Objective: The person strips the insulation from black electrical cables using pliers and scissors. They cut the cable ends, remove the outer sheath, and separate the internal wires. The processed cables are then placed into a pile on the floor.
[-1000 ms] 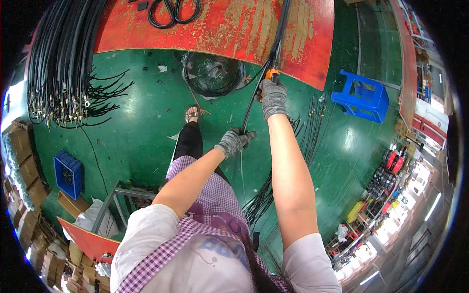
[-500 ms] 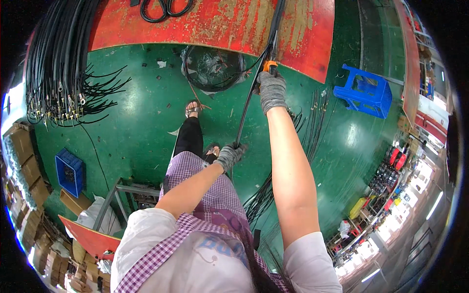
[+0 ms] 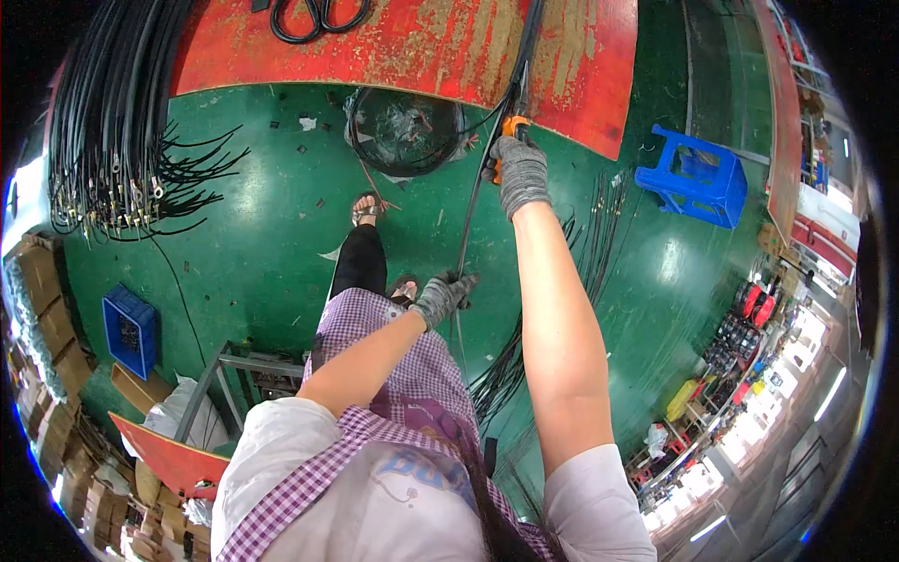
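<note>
Left hand [image 3: 442,298], gloved, fingers closed round the black cable [image 3: 476,201] low by the lap; the cable runs taut up to the right hand [image 3: 518,171], gloved, fist closed on an orange-handled tool [image 3: 511,126] at the red bench [image 3: 421,42] edge. Since half a second ago the left hand sits slightly lower on the cable, right hand unchanged. Around: hanging cable bundle [image 3: 112,122] far left, blue crate [image 3: 129,328], black bin [image 3: 405,131], loose cables on the green floor [image 3: 234,234], blue stool [image 3: 695,183] right.

My right glove [image 3: 518,174] hiding most of the orange tool [image 3: 511,126], cable [image 3: 476,201] running off frame at twelve o'clock, cable bundle [image 3: 103,112] cut off at eleven, shelf goods [image 3: 749,347] at four too small to tell
</note>
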A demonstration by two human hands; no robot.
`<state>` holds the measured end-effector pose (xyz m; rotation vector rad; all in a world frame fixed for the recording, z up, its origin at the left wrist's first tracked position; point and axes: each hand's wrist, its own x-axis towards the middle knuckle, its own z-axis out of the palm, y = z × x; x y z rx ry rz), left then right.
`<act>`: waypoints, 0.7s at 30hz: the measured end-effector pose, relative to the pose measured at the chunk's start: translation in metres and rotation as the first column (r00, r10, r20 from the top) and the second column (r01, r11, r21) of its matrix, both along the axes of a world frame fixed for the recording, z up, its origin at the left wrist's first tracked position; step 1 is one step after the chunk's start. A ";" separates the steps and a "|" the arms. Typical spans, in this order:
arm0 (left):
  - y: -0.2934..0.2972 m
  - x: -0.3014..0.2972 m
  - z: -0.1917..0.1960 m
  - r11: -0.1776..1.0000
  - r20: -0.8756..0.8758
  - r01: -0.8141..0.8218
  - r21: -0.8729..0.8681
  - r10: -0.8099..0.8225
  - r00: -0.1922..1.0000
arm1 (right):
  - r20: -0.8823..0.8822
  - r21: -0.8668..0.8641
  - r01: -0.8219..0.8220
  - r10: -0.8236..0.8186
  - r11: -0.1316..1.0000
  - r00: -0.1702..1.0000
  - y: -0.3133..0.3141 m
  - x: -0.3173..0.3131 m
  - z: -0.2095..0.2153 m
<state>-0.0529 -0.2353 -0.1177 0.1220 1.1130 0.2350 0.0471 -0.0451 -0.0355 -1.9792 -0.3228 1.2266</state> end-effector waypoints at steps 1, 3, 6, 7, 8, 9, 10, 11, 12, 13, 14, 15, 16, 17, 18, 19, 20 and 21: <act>-0.002 0.000 -0.007 0.999 0.001 -0.031 0.016 0.031 1.000 | -0.006 0.005 -0.012 0.012 1.000 1.000 0.000 -0.001 0.002; 0.011 -0.001 0.001 0.998 -0.052 -0.016 0.062 0.019 0.998 | -0.024 0.017 -0.029 0.030 0.999 0.999 -0.001 0.001 0.004; 0.027 -0.010 -0.003 0.992 0.018 -0.020 0.125 0.018 1.000 | -0.022 -0.030 -0.073 0.072 0.997 0.997 -0.001 0.004 0.000; 0.032 -0.012 0.002 0.993 -0.020 0.034 0.117 -0.032 0.999 | -0.029 -0.030 -0.024 0.023 0.999 0.999 -0.002 0.001 0.002; 0.030 -0.013 0.000 0.990 -0.041 0.051 0.133 -0.046 0.998 | -0.031 0.001 -0.033 0.033 0.999 0.999 -0.002 0.001 0.001; 0.027 -0.016 -0.001 0.987 -0.059 0.066 0.147 -0.058 0.997 | -0.030 0.031 -0.043 0.044 0.999 0.999 -0.004 0.002 -0.002; 0.024 -0.018 -0.001 0.984 -0.078 0.082 0.161 -0.070 0.995 | -0.029 0.060 -0.053 0.055 0.997 0.998 -0.005 0.003 -0.005; 0.022 -0.017 -0.002 0.988 -0.101 0.069 0.136 -0.055 0.993 | -0.034 0.063 -0.058 0.060 0.996 0.998 -0.005 0.004 -0.007; 0.024 -0.015 0.005 0.992 -0.121 0.056 0.109 -0.042 0.992 | -0.036 0.054 -0.047 0.049 0.997 0.998 -0.005 0.004 -0.007; 0.025 -0.014 0.008 0.996 -0.142 0.043 0.082 -0.031 0.989 | -0.039 0.046 -0.036 0.038 0.998 0.999 -0.005 0.004 -0.008; 0.023 -0.013 0.005 0.993 -0.114 0.034 0.109 -0.021 0.993 | -0.041 0.037 -0.024 0.026 0.999 0.999 -0.004 0.004 -0.008; 0.023 -0.016 0.002 0.990 -0.089 0.023 0.136 -0.011 0.996 | -0.028 0.036 -0.018 0.019 0.999 0.999 -0.004 0.002 -0.005; 0.022 -0.017 -0.001 0.986 -0.064 0.011 0.164 -0.001 0.998 | -0.014 0.035 -0.012 0.012 0.999 1.000 -0.003 -0.001 -0.001; 0.020 -0.017 -0.002 0.989 -0.090 0.026 0.146 -0.013 0.996 | -0.001 0.035 -0.005 0.005 0.999 1.000 -0.003 -0.003 0.001; 0.021 -0.016 0.000 0.990 -0.118 0.044 0.130 -0.029 0.993 | 0.005 0.017 -0.012 0.012 1.000 1.000 -0.003 -0.002 0.001; 0.022 -0.016 0.002 0.992 -0.145 0.062 0.114 -0.045 0.988 | 0.011 0.000 -0.018 0.018 1.000 1.000 -0.002 -0.001 0.001; 0.024 -0.018 0.001 0.975 -0.109 0.053 0.215 -0.030 0.994 | 0.016 -0.017 -0.024 0.024 1.000 1.000 -0.001 -0.001 0.000; 0.028 -0.019 0.004 0.949 -0.067 0.039 0.314 -0.018 0.998 | 0.014 -0.012 -0.020 0.020 1.000 1.000 -0.001 -0.001 0.000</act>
